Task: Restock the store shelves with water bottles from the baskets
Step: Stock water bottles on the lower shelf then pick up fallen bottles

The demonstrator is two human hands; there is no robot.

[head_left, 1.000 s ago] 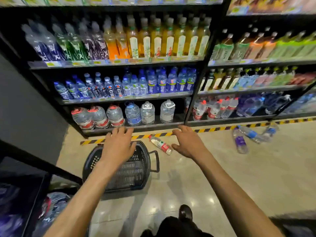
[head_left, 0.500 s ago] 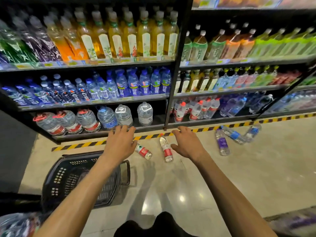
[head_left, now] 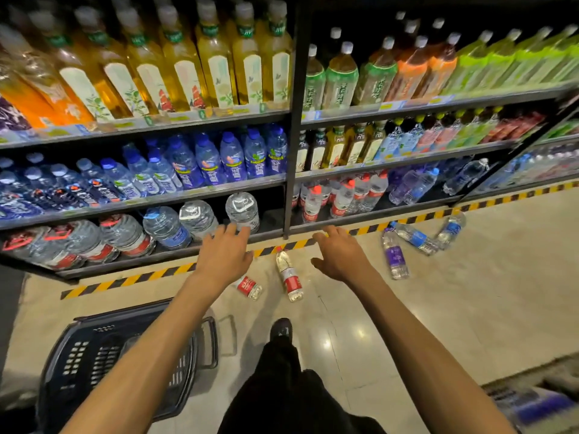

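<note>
Left hand: Your left hand (head_left: 224, 258) hangs above the floor close to the front edge of the bottom shelf (head_left: 163, 253). Its fingers (head_left: 233, 231) are straight and a little apart, and they hold nothing.
Right hand: Your right hand (head_left: 340, 258) is held out at about the same height, palm down. Its fingers (head_left: 332, 231) are loosely spread with the thumb out to the side, and they hold nothing.
Nearest bottles: A red-label bottle (head_left: 289, 277) lies on its side on the floor between your two hands, cap toward the shelf, touching neither hand. A second red-label bottle (head_left: 249, 286) lies just beside it, with its upper part hidden behind your left hand.
Farther bottles: Off to your right, a purple-label bottle (head_left: 395, 260) and two blue-label bottles (head_left: 415, 239) lie close together on the floor by the striped tape (head_left: 141, 277). You cannot tell whether they touch one another.
Basket: The dark basket (head_left: 94, 364) sits on the floor under your left forearm, well back from the shelf, and your arm hides part of its inside.
Shelf stock: Large water jugs (head_left: 242, 211) stand along the left bay of the bottom shelf. Red-capped bottles (head_left: 341, 198) stand in the right bay.
Foot: Your dark shoe (head_left: 281, 330) is on the floor behind the red-label bottle.
</note>
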